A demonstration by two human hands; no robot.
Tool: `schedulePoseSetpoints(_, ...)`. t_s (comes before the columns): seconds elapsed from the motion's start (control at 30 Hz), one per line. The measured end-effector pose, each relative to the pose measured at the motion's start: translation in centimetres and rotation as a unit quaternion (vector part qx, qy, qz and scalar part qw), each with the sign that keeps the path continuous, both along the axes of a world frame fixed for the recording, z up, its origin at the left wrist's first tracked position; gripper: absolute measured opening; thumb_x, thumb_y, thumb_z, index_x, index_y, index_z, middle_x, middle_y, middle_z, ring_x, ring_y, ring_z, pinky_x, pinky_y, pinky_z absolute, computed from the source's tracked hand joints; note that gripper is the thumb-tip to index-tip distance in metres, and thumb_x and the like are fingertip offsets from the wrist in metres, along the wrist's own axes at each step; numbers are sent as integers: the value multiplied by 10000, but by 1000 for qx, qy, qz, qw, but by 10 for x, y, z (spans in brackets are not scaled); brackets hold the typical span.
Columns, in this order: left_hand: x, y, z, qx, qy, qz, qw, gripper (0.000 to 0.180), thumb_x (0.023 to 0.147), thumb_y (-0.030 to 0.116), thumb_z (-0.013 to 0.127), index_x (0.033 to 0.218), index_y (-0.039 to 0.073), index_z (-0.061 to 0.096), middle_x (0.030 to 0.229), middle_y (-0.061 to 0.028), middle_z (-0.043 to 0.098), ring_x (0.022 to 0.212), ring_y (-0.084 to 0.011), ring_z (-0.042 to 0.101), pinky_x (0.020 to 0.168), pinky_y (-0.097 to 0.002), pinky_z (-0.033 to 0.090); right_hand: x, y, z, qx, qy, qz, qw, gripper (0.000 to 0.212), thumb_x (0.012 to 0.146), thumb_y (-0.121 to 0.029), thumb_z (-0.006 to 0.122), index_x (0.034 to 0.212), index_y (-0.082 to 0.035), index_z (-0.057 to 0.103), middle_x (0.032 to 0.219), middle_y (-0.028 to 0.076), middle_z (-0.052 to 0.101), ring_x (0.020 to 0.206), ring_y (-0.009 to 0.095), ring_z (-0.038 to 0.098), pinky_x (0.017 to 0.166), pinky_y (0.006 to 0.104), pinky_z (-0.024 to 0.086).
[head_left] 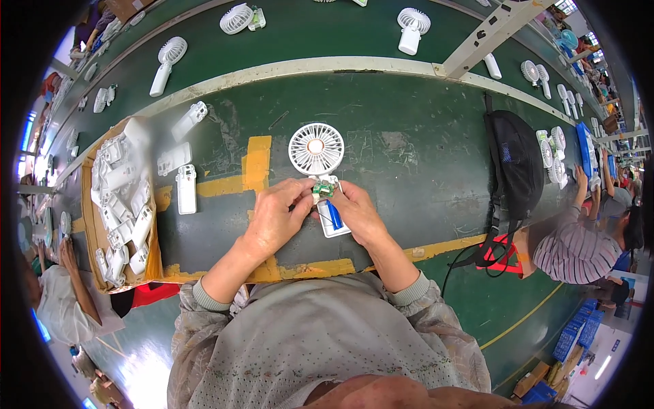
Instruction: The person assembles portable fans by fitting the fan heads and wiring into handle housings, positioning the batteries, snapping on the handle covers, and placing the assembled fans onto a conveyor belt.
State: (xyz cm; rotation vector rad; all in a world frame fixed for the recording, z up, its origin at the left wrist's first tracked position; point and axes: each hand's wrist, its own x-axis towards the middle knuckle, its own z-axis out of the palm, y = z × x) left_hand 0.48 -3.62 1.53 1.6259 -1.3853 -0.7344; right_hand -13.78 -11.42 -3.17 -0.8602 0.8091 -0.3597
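A white handheld fan (316, 148) lies face up on the dark green bench, its round grille away from me. Its handle is open at the near end, showing a green circuit board (323, 189) and a blue cylindrical battery (334, 215) over a white handle shell (336, 232). From the left, my left hand (278, 210) pinches at the edge of the board, fingers closed. My right hand (357, 213) curls round the other side of the handle, with its thumb beside the board and battery. The fingertips partly hide what each one grips.
At the left stands a cardboard box (153, 232) of white plastic shells, with loose shells (187, 189) beside it. A black backpack (514, 160) lies at the right. Beyond a pale rail (334, 65), more fans (413, 31) rest on a green belt. Other people sit at both sides.
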Motion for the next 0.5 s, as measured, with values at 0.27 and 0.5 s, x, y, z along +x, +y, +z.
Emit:
schedulePoseSetpoints(0.27,1,0,-15,-63,-146,3,987,107,781,20,602,885,-2,612,761,-135,610,679,-292,621,583,-360,493,-6,-2,4,72,-59,-17,995,292,949,-198,387,1054,33,531,917,123,634,763,182,647,657,281,534)
schedulePoseSetpoints(0.5,0,-2,-9,8,-125,8,992,60,807,40,575,860,18,560,733,-137,612,632,-286,609,563,-355,475,-2,-5,11,84,-40,-51,994,394,969,-321,377,1063,31,528,928,128,630,764,184,643,687,280,537)
